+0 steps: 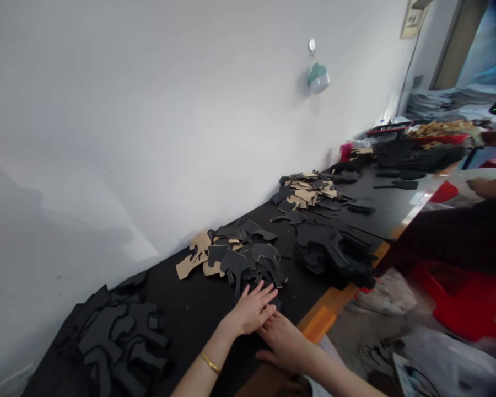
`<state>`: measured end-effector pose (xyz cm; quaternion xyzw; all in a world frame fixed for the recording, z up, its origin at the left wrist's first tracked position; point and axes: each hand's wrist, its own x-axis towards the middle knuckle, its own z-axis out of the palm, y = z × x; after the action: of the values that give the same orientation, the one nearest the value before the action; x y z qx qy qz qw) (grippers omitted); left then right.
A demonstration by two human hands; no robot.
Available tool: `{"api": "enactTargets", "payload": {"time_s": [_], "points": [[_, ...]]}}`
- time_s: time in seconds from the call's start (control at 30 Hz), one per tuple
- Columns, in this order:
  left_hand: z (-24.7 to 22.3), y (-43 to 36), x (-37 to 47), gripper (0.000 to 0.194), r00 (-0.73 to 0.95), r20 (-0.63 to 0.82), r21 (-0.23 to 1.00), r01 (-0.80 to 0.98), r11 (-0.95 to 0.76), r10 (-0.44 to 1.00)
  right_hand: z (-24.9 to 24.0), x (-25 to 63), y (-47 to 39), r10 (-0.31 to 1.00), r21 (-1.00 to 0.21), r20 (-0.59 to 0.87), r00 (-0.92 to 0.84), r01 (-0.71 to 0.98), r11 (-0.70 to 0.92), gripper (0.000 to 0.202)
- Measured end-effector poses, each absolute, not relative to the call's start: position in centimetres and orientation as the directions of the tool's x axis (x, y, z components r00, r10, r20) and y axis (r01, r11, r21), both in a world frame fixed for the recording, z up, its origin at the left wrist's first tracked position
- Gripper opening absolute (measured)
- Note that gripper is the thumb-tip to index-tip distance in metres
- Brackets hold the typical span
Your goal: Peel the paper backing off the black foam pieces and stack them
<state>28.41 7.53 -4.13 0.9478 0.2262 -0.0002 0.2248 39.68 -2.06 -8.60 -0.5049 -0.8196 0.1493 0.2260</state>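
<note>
My left hand (251, 310), with a gold bangle (210, 363) on its wrist, reaches over the black table with its fingers stretched out and spread. My right hand (283, 342) lies against it, thumb apart, its fingertips partly hidden at the left hand. Dark material shows just past the fingers; whether they press on a piece I cannot tell. Right beyond my fingertips is a loose pile of cut flat pieces (235, 259), black on one side and tan on the other. Thick black shaped pieces (103, 331) are heaped at the left, and a stack of black pieces (330, 245) stands to the right.
Another mixed pile (306, 190) lies farther along the table (190, 325) by the white wall (128, 110). A wooden strip (326, 309) edges the table. At the far right are a co-worker's arm (491, 187), a red stool (463, 298) and plastic bags (454, 353).
</note>
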Motion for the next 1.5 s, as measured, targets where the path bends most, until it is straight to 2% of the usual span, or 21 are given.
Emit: {"api": "enactTargets", "payload": {"time_s": [0.07,0.13,0.2,0.27,0.33,0.4,0.47,0.57,0.67,0.8,0.87,0.97,1.07,1.17,1.2,1.37,1.5], "points": [[-4.0,7.6,28.5,0.043,0.879,-0.013,0.445,0.432,-0.784,0.477,-8.0,39.9,-2.3,0.882,-0.489,0.234,-0.409,0.734,0.470,0.062],[-4.0,8.5,28.3,0.041,0.802,0.139,0.458,0.469,-0.755,0.582,-8.1,40.3,-2.8,0.898,-0.499,0.232,-0.374,0.747,0.440,0.056],[-4.1,10.4,27.9,0.038,0.656,0.283,0.431,0.564,-0.704,0.700,-9.3,40.7,-3.4,0.953,-0.506,0.207,-0.221,0.810,0.298,0.054],[-4.3,13.0,27.3,0.035,0.487,0.360,0.369,0.709,-0.601,0.796,-11.4,41.0,-4.0,0.982,-0.515,0.183,-0.050,0.846,0.139,0.056],[-4.5,15.7,26.7,0.042,0.329,0.348,0.319,0.839,-0.441,0.878,-13.4,41.1,-4.3,0.979,-0.543,0.199,0.041,0.836,0.075,0.057],[-4.7,17.8,26.5,0.053,0.219,0.285,0.305,0.902,-0.305,0.933,-14.5,41.2,-4.5,0.967,-0.594,0.240,0.083,0.801,0.079,0.057],[-4.9,19.1,26.5,0.059,0.179,0.238,0.310,0.917,-0.250,0.955,-14.5,41.2,-4.5,0.959,-0.643,0.261,0.113,0.761,0.085,0.057],[-5.3,19.8,26.7,0.059,0.182,0.242,0.334,0.907,-0.258,0.953,-13.1,41.5,-4.5,0.960,-0.689,0.242,0.140,0.721,0.069,0.055],[-5.6,19.9,26.6,0.051,0.177,0.274,0.412,0.866,-0.282,0.945,-12.1,41.6,-4.4,0.957,-0.686,0.250,0.147,0.724,0.068,0.052],[-5.1,19.9,25.7,0.026,0.199,0.314,0.538,0.769,-0.347,0.928,-11.8,41.0,-4.7,0.926,-0.632,0.361,0.113,0.759,0.154,0.045],[-4.2,19.7,24.9,0.032,0.203,0.338,0.594,0.711,-0.376,0.919,-10.9,41.1,-5.2,0.885,-0.622,0.451,0.115,0.752,0.219,0.039],[-2.4,18.5,23.5,0.046,0.120,0.367,0.766,0.524,-0.373,0.923,-7.6,43.9,-5.8,0.757,-0.603,0.612,0.230,0.755,0.258,0.036],[-0.7,16.3,22.6,0.055,0.043,0.303,0.922,0.240,-0.304,0.952,-3.5,50.2,-4.7,0.603,-0.584,0.706,0.370,0.786,0.203,0.035],[0.8,13.3,22.5,0.059,0.110,0.206,0.974,0.069,-0.215,0.972,-1.7,56.9,-1.9,0.624,-0.535,0.667,0.407,0.845,0.021,0.045],[1.2,12.2,22.7,0.057,0.140,0.181,0.981,0.043,-0.189,0.973,-1.9,58.6,-0.8,0.665,-0.468,0.638,0.388,0.881,-0.065,0.048],[3.1,7.5,23.3,0.046,0.264,0.101,0.992,0.050,-0.119,0.959,-5.2,61.0,1.5,0.737,-0.367,0.588,0.334,0.922,-0.125,0.043],[3.8,5.6,23.4,0.037,0.387,0.051,0.990,0.102,-0.098,0.921,-4.7,58.5,0.5,0.638,-0.348,0.651,0.412,0.908,-0.232,0.042]]}}
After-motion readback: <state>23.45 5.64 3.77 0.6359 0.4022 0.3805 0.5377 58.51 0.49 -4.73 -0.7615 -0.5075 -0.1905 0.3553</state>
